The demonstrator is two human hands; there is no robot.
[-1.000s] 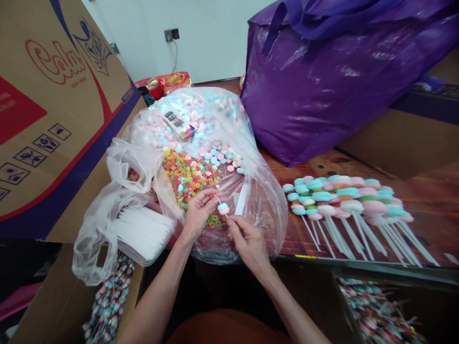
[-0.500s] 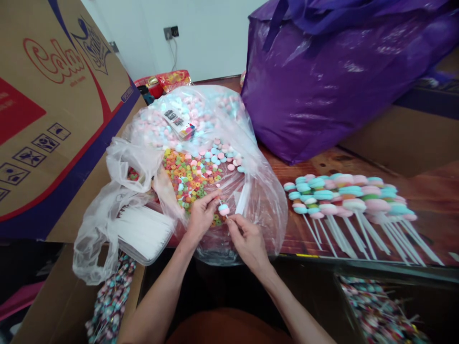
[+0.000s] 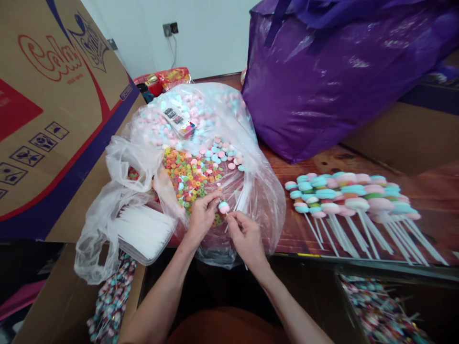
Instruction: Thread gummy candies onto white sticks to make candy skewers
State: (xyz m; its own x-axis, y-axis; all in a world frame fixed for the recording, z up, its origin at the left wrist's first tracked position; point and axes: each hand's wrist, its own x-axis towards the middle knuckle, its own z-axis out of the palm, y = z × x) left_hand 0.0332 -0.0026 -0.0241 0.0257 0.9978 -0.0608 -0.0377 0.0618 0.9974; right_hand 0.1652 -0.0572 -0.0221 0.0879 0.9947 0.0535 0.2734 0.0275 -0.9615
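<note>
My right hand (image 3: 244,235) pinches a thin white stick (image 3: 227,220) that carries a pink-and-blue sweet (image 3: 224,207) near its tip. My left hand (image 3: 202,214) is closed just left of that tip, its fingertips pinched on something small that I cannot make out. Both hands work over an open clear plastic bag (image 3: 261,200). Inside the bag lie many small coloured ring sweets (image 3: 186,177) and round pink and blue sweets (image 3: 179,119).
A row of finished sweet sticks (image 3: 344,196) lies on the wooden table (image 3: 304,234) to the right. A clear bag of white sticks (image 3: 141,231) sits at left. A large purple bag (image 3: 333,71) and a printed cardboard box (image 3: 46,110) flank the table. Bins of wrapped sticks (image 3: 376,310) stand below.
My left hand's fingertips have closed in on the stick's tip beside the sweet. The right hand has kept its pinch on the stick, barely shifting.
</note>
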